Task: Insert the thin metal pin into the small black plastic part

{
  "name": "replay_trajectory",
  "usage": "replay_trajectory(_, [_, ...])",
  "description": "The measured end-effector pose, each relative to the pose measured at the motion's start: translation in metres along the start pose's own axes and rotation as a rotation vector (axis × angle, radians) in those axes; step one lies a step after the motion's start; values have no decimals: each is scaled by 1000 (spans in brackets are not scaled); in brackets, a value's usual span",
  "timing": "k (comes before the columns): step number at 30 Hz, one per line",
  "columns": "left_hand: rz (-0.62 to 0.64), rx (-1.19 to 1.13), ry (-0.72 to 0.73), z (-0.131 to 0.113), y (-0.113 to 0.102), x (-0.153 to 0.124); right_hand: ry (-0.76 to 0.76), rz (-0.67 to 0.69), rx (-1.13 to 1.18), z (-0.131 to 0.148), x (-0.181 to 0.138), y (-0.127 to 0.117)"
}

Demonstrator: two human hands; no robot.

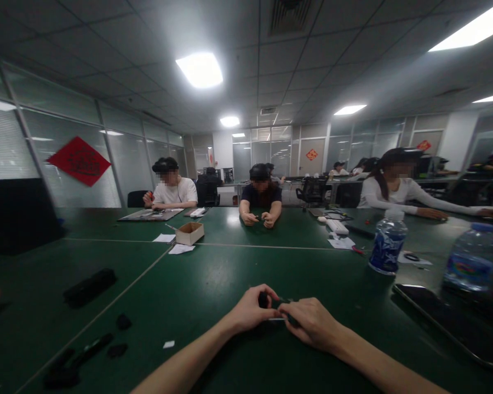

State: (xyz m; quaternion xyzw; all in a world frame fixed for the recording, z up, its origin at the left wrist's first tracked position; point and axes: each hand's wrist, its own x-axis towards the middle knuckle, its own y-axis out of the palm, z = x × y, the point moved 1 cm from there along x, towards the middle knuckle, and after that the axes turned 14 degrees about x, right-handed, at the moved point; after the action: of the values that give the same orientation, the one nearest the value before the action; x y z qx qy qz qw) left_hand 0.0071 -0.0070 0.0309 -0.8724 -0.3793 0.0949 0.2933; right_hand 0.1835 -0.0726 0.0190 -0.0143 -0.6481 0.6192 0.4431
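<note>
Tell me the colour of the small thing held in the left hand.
The small thing in the left hand looks black; the head view shows it.

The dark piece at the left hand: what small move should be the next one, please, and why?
Perhaps turn the dark piece slightly with the left hand, while the right hand waits. The two hands are close together and hide much of what they handle, so a small turn might show it better. Its exact shape I cannot tell.

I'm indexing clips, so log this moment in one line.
left hand: holding dark piece | right hand: gripping dark part, shape unclear | table: phone at right
</note>
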Motion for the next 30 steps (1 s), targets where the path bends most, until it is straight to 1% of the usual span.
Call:
replay_trajectory(9, [7,-24,8,7,1,2,36,-23,38,0,-2,-1])
replay_trajectory(16, [-2,-38,12,7,1,2,83,-39,147,-5,-2,0])
replay_trajectory(25, [-30,1,-2,5,2,2,116,-74,190,-3,-1,-2])
replay_trajectory(30, [-11,-52,0,5,1,2,104,-71,224,0,1,-5])
